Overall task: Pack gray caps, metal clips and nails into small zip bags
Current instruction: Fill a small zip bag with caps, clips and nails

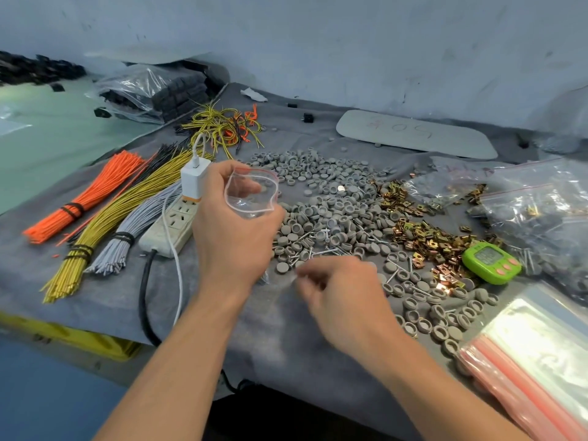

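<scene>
Bag (251,194): mouth open, over left edge of caps (334,198) pile.
Left hand (235,224): fingers clamped round bag.
Right hand (343,297): blurred, at pile's near edge; fingers' state I cannot tell.

Left of the green timer (491,262), the right hand (343,297) is smeared by motion; I can't tell whether its fingertips pinch anything. The timer's digits are too small for me to read. Farther left, the left hand (232,230) grips a clear small zip bag (251,192). I can't tell if the gray shapes seen through it lie inside or behind. Below and right of the timer, the stack of zip bags (537,361) runs off the frame. Behind the timer, the gray board's (413,133) writing is illegible.
</scene>
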A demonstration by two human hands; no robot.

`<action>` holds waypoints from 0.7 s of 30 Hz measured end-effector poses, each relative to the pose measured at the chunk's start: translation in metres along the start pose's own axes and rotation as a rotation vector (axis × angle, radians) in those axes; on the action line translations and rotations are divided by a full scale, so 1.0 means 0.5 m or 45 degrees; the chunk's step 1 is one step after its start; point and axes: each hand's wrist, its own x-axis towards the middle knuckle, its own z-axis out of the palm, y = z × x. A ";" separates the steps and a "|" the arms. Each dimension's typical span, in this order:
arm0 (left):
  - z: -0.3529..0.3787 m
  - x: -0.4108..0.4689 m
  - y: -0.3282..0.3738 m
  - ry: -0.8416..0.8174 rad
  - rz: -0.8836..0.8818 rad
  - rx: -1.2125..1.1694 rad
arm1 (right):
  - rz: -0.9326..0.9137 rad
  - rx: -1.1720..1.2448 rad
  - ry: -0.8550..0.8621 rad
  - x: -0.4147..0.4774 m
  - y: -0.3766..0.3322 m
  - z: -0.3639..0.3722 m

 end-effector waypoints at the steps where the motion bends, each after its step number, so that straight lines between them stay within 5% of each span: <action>1: -0.001 0.000 -0.001 -0.008 0.005 0.002 | 0.094 0.017 0.113 0.009 0.007 -0.014; 5: 0.003 -0.003 0.005 -0.070 0.044 0.021 | 0.282 -0.236 0.442 0.047 0.053 -0.105; 10: 0.026 -0.020 0.025 -0.133 0.121 0.077 | 0.560 -0.742 0.147 0.048 0.133 -0.193; 17: 0.085 -0.054 0.047 -0.405 0.194 0.222 | 0.457 -0.689 -0.111 0.041 0.165 -0.225; 21: 0.111 -0.066 0.052 -0.527 0.209 0.242 | 0.455 -0.515 0.040 0.027 0.174 -0.254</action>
